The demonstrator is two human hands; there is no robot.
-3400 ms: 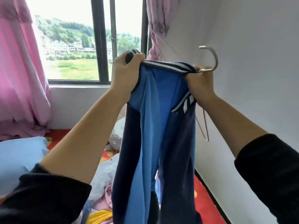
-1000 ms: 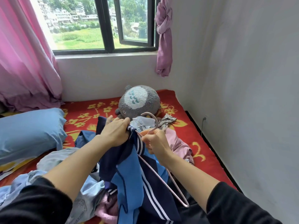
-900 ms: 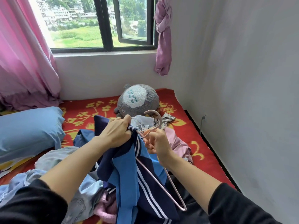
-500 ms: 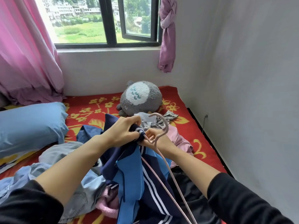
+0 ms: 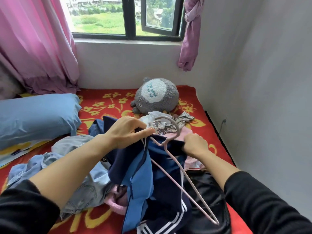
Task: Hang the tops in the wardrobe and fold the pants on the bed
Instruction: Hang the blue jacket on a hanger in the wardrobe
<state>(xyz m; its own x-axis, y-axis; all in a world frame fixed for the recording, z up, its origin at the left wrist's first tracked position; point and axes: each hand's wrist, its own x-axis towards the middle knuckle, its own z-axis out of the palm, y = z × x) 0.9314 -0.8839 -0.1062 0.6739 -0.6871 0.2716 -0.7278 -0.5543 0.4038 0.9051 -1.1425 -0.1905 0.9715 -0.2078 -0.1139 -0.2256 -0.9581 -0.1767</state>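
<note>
My two hands have pulled apart in the last half second. A moment ago they were bunched together at the collar, right beside the hook; now the left hand point(image 5: 125, 132) pinches the navy collar edge of the blue-and-navy track jacket point(image 5: 140, 179) on one side. The right hand point(image 5: 195, 146) has left the hook and is clenched on the collar on the other side. The neckline is stretched taut between them.

The pink wire hanger point(image 5: 166, 146) sits in that gap with its hook poking up. Its long arms run down over the front of the jacket toward me, on top of the cloth rather than inside it, as far as I can tell.

A few seconds back I had the jacket lifted high in front of the window. It now lies low on the bed point(image 5: 108, 105), draped over the heap of clothes beside the jeans point(image 5: 81, 188).

I read this as opening the neck so the hanger's shoulders can go in. The top is not seated on the hanger yet, so hanging it comes later, and the wardrobe is nowhere in view. The jeans are unfolded, so the pants part has not started.
</note>
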